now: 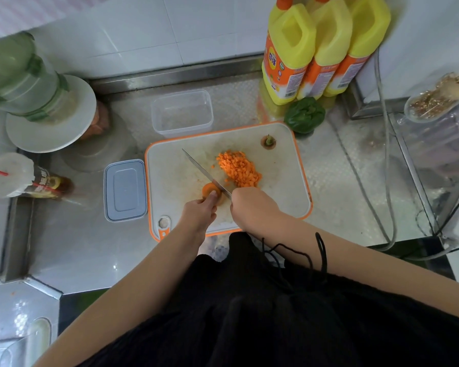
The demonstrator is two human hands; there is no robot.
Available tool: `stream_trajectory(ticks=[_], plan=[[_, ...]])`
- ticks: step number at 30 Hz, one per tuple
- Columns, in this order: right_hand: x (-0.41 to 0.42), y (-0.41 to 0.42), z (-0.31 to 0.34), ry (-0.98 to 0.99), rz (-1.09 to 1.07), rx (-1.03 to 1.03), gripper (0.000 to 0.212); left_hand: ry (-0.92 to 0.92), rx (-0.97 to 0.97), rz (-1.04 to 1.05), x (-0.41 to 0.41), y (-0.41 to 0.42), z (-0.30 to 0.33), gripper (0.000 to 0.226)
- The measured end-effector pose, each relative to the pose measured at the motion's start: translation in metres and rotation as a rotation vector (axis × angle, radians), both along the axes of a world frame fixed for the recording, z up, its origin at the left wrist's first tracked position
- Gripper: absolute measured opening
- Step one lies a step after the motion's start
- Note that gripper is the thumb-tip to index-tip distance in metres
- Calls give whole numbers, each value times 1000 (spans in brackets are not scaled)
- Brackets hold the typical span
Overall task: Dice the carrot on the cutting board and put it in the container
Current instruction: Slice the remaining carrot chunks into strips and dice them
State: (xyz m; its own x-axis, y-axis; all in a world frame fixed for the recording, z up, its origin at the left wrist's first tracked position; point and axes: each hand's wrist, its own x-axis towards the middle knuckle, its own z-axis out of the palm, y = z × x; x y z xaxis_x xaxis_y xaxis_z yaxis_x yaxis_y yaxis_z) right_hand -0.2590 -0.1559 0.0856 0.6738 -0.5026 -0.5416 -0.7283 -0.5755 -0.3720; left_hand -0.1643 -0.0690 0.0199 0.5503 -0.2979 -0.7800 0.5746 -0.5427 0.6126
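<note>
On the far left stands one large green-tinted jug (19,75) on a white plate (51,115). Just left of the cutting board (284,186) lies one grey lid (125,190). The left hand (200,214) pinches the one remaining carrot stub (210,191) at the board's near side. The right hand (249,207) is curled round the handle of one knife (206,172), whose blade rests against the stub. One heap of diced carrot (239,169) lies mid-board, and one cut-off carrot top (268,141) far right on it. Beyond the board, one clear container (182,112) holds nothing. Three yellow bottles (321,46) stand far right, one green pepper (304,115) before them.
</note>
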Motion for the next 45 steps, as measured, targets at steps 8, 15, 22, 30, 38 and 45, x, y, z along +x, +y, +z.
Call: stream_trajectory(ticks=[8,15,22,30,38,45], plan=[[-10,0,-37,111,-6,73,20,-2,-9,-12,1,4,-5,46],[-16,4,-49,93,-75,46,25,11,-17,-33,2,6,-6,53],[-21,-2,-31,-27,-179,55,25,11,-29,-54,1,8,2,55],[-28,-11,-30,-115,-238,56,23,-531,-11,-369,-9,17,-2,45],[-27,-6,-33,-76,-204,84,35,-496,-95,-298,-4,16,-3,42],[-22,-2,-28,-89,-160,129,37,-437,-68,-207,2,32,-1,45]])
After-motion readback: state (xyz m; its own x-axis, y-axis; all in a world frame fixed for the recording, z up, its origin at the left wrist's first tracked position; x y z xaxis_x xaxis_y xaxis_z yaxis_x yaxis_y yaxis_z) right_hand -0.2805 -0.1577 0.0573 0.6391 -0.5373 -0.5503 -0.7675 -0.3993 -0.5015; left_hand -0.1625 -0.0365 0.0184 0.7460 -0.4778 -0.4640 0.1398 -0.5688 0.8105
